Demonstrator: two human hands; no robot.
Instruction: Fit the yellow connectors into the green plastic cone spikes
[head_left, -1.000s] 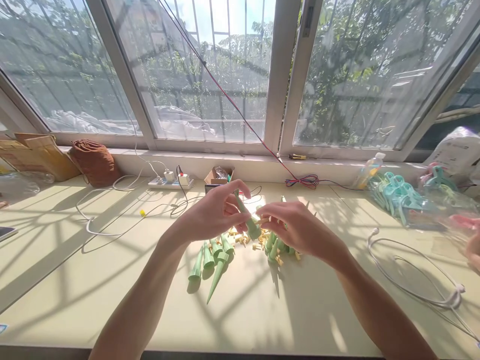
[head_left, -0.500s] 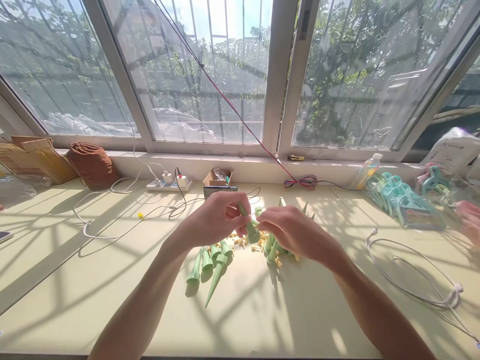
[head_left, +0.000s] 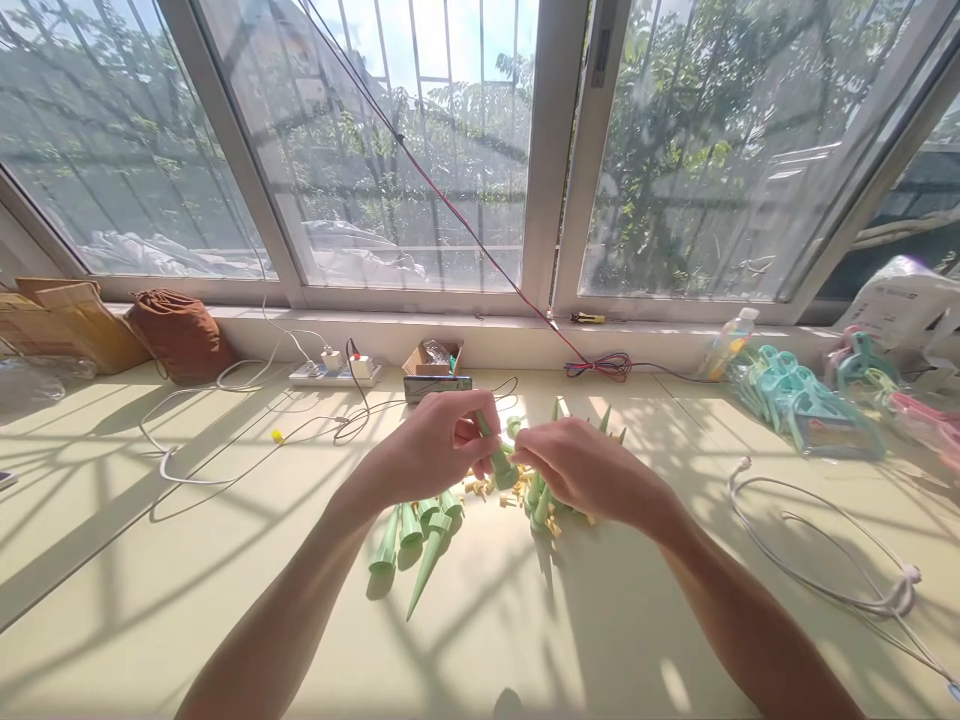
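My left hand point(head_left: 450, 440) is closed around a hollow green plastic spike point(head_left: 504, 470), its wide end tilted down to the right. Close beside that end is my right hand point(head_left: 574, 460), thumb and fingers pinched together; whatever they hold is hidden. Below my left hand several green spikes lie in a group, one long spike point(head_left: 429, 565) pointing toward me. More green spikes point(head_left: 540, 510) lie under and behind my right hand. Small yellow plastic pieces point(head_left: 478, 488) are scattered on the table between the two groups.
A small open cardboard box point(head_left: 435, 357) and a dark phone-like device point(head_left: 437, 386) stand behind my hands. A power strip point(head_left: 334, 374) with cables is at back left, near a brown pouch point(head_left: 180, 335). On the right are teal clips point(head_left: 787, 390), a bottle point(head_left: 731, 340) and a coiled white cable point(head_left: 825, 590).
Both hands stay almost in place, the left still holding the green spike and the right still pinched beside it. The view has shifted slightly. A hand at the far right edge has gone from view.
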